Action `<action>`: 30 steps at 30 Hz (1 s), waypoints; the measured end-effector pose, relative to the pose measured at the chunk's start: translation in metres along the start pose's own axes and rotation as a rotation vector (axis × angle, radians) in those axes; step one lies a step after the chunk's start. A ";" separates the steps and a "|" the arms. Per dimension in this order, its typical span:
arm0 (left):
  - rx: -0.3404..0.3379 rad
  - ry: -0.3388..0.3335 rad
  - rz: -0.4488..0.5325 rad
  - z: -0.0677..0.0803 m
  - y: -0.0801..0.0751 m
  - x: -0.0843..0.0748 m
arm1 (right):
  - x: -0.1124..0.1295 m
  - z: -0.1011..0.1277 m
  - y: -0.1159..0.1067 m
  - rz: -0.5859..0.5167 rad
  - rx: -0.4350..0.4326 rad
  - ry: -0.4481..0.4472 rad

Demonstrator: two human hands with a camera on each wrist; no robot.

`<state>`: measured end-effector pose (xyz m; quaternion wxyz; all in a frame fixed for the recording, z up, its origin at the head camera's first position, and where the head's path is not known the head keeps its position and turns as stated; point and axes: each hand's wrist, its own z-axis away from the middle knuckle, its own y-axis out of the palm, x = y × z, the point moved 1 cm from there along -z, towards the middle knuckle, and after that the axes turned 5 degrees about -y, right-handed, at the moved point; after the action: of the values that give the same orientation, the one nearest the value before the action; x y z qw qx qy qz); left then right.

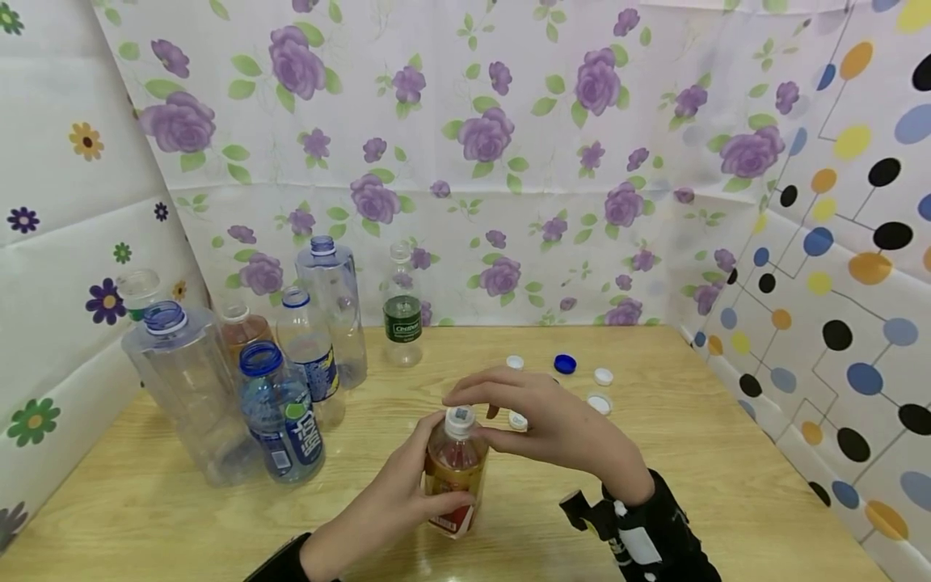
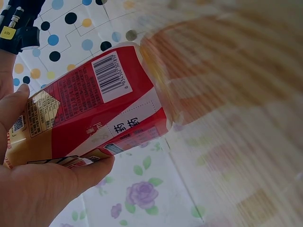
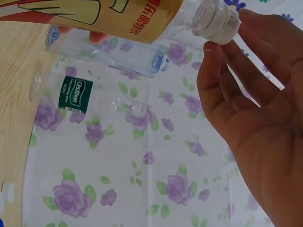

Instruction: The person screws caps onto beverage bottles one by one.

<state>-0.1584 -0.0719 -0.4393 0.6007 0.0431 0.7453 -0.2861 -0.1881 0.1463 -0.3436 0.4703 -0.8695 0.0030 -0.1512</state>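
Observation:
A small bottle [image 1: 454, 477] with a red and gold label stands on the wooden table [image 1: 727, 485] near its front edge. My left hand [image 1: 403, 489] grips it round the label from the left. My right hand [image 1: 509, 420] reaches over from the right, and its fingertips and thumb pinch the white cap [image 1: 460, 421] on the neck. The left wrist view shows the bottle's label [image 2: 94, 109] with a barcode, held by my left hand [image 2: 42, 189]. In the right wrist view the cap [image 3: 218, 21] lies against the fingertips of my right hand [image 3: 246, 109].
Several empty clear bottles [image 1: 280, 412] stand grouped at the left. A green-labelled bottle [image 1: 402, 311] stands at the back. Loose white caps [image 1: 599, 403] and a blue cap [image 1: 564, 364] lie behind my right hand. Patterned cloth walls [image 1: 836, 283] close three sides.

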 end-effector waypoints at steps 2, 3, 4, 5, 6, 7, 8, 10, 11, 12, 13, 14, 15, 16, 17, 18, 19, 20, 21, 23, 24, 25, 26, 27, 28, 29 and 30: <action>0.000 0.000 0.002 0.001 0.000 0.000 | -0.001 0.000 0.001 0.000 0.021 -0.023; 0.001 0.000 0.005 0.001 0.000 0.001 | 0.000 0.000 0.002 -0.005 0.029 -0.031; 0.001 0.003 0.006 0.001 0.000 0.001 | -0.001 0.000 0.002 -0.010 0.034 -0.038; 0.002 0.005 0.007 0.001 0.000 0.001 | -0.001 0.000 0.004 -0.013 0.038 -0.047; 0.004 0.008 0.008 0.001 0.001 0.001 | -0.001 0.000 0.005 -0.013 0.042 -0.051; 0.007 0.010 0.009 0.001 0.001 0.001 | 0.000 0.000 0.006 -0.013 0.044 -0.054; 0.009 0.011 0.011 0.001 0.001 0.002 | 0.000 -0.001 0.007 -0.017 0.046 -0.051; 0.009 0.015 0.009 0.002 0.001 0.002 | 0.000 -0.001 0.008 -0.018 0.040 -0.042; 0.010 0.014 0.009 0.002 0.001 0.002 | 0.000 -0.001 0.009 -0.015 0.035 -0.033; 0.008 0.015 0.007 0.002 0.001 0.001 | 0.000 -0.001 0.009 -0.012 0.029 -0.022; 0.004 0.016 0.004 0.001 0.001 0.001 | 0.001 -0.002 0.010 -0.006 0.017 -0.010; 0.001 0.020 -0.002 0.001 0.001 0.001 | 0.001 -0.002 0.010 0.003 0.004 0.005; -0.003 0.021 -0.010 0.001 0.001 0.001 | 0.002 -0.003 0.011 0.020 -0.012 0.015; -0.006 0.022 -0.016 0.001 0.001 0.001 | 0.003 -0.003 0.012 0.039 -0.028 0.027; -0.006 0.022 -0.020 0.001 0.001 0.001 | 0.004 -0.004 0.013 0.058 -0.045 0.042; -0.008 0.022 -0.024 0.001 0.001 0.001 | 0.005 -0.004 0.015 0.078 -0.061 0.057; -0.010 0.021 -0.030 0.001 0.001 0.001 | 0.006 -0.005 0.016 0.099 -0.076 0.072; -0.011 0.019 -0.034 0.001 0.001 0.001 | 0.007 -0.005 0.017 0.117 -0.087 0.087; -0.011 0.016 -0.035 0.002 0.001 0.001 | 0.008 -0.006 0.018 0.132 -0.096 0.101; -0.010 0.014 -0.033 0.002 0.001 0.001 | 0.010 -0.007 0.019 0.152 -0.107 0.126; -0.011 0.013 -0.034 0.002 0.001 0.001 | 0.011 -0.007 0.020 0.157 -0.109 0.136; -0.011 0.013 -0.035 0.002 0.001 0.001 | 0.012 -0.008 0.020 0.160 -0.111 0.144; -0.011 0.014 -0.036 0.002 0.001 0.001 | 0.013 -0.008 0.020 0.161 -0.111 0.151; -0.011 0.015 -0.038 0.002 0.001 0.001 | 0.013 -0.008 0.020 0.160 -0.110 0.156; -0.010 0.014 -0.038 0.002 0.001 0.001 | 0.013 -0.008 0.020 0.159 -0.109 0.159; -0.011 0.015 -0.039 0.002 0.001 0.001 | 0.013 -0.008 0.020 0.158 -0.106 0.161; -0.010 0.013 -0.039 0.002 0.001 0.001 | 0.013 -0.008 0.020 0.157 -0.104 0.162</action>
<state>-0.1569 -0.0721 -0.4409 0.5901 0.0274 0.7514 -0.2940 -0.1746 0.1271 -0.3525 0.4332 -0.8747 0.1169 -0.1835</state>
